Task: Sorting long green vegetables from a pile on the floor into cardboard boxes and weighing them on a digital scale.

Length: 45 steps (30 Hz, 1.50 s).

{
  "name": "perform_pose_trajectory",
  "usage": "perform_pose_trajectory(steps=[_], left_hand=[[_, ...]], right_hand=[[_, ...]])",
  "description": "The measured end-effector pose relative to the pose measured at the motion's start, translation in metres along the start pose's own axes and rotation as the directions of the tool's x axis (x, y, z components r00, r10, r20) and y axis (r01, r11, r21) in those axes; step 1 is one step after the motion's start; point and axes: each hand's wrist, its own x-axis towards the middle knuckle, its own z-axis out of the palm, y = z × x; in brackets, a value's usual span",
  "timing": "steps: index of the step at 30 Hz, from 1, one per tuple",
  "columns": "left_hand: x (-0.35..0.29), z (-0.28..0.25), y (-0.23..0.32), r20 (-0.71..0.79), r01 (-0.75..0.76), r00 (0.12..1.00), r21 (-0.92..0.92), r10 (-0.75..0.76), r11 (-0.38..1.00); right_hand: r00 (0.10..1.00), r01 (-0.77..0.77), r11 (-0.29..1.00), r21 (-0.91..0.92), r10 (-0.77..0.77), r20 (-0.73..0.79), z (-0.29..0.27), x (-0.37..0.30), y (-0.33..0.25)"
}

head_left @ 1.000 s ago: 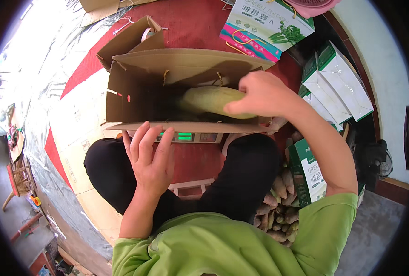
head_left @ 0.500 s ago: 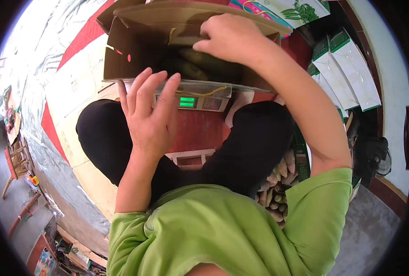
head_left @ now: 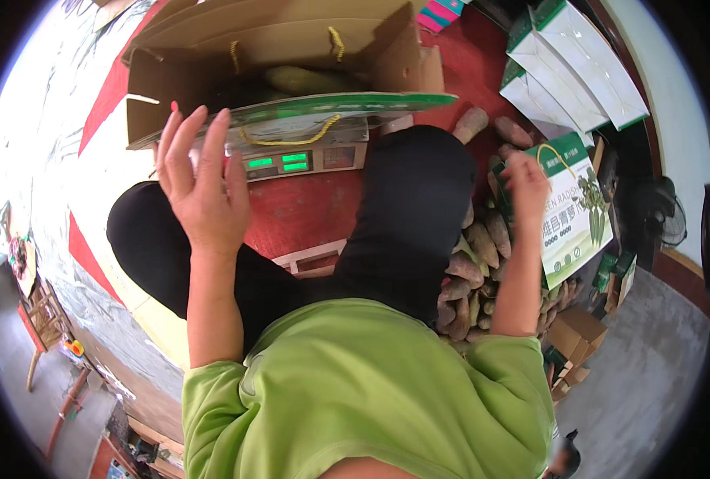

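Observation:
A brown cardboard box (head_left: 275,36), its top open, rests on a digital scale (head_left: 343,157) with green lit displays. Inside lie green radishes (head_left: 307,81), partly in shadow. Yellow cord handles (head_left: 295,137) hang from its walls. My left hand (head_left: 199,180) is at the box's near left edge, fingers spread, gripping nothing. To the right, my right hand (head_left: 528,191) is raised by the left edge of a white and green carton (head_left: 580,219), above a heap of radishes (head_left: 482,239). Its fingers look bent but blurred, so its grip is unclear.
My black-clad knees (head_left: 419,184) flank the scale. Several white and green cartons (head_left: 574,72) stand at the far right, with a fan (head_left: 664,211) by the wall. Small brown boxes (head_left: 576,335) lie on the right. A wooden chair (head_left: 42,323) stands far left.
My right hand has left the inside of the box and moved right, over the radish heap. The view has shifted right, baring the carton beside it. My left hand stays at the box edge.

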Motion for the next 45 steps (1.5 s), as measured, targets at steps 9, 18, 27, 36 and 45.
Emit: perform_pose_trajectory(steps=[9, 18, 27, 36, 45], left_hand=[[0.002, 0.009, 0.001, -0.036, -0.058, 0.998, 0.004, 0.058, 0.998], [-0.002, 0.011, -0.001, -0.069, -0.185, 0.98, 0.064, 0.189, 0.981], [-0.001, 0.008, -0.002, -0.046, -0.231, 0.97, 0.131, 0.239, 0.964], [-0.001, 0.011, -0.001, -0.078, -0.244, 0.965, 0.071, 0.25, 0.967], [-0.002, 0.014, 0.007, -0.104, -0.193, 0.975, 0.062, 0.198, 0.979]], right_hand=[[0.947, -0.304, 0.949, 0.079, 0.291, 0.139, 0.091, -0.13, 0.271], [0.896, -0.194, 0.978, -0.074, 0.207, 0.393, 0.1, -0.141, 0.181], [0.92, -0.283, 0.955, -0.087, 0.296, 0.258, 0.087, -0.143, 0.197], [0.908, -0.302, 0.776, -0.554, 0.058, -0.414, -0.012, -0.149, 0.238], [0.556, -0.818, 0.525, -0.235, 0.62, -0.554, -0.109, -0.206, 0.337]])
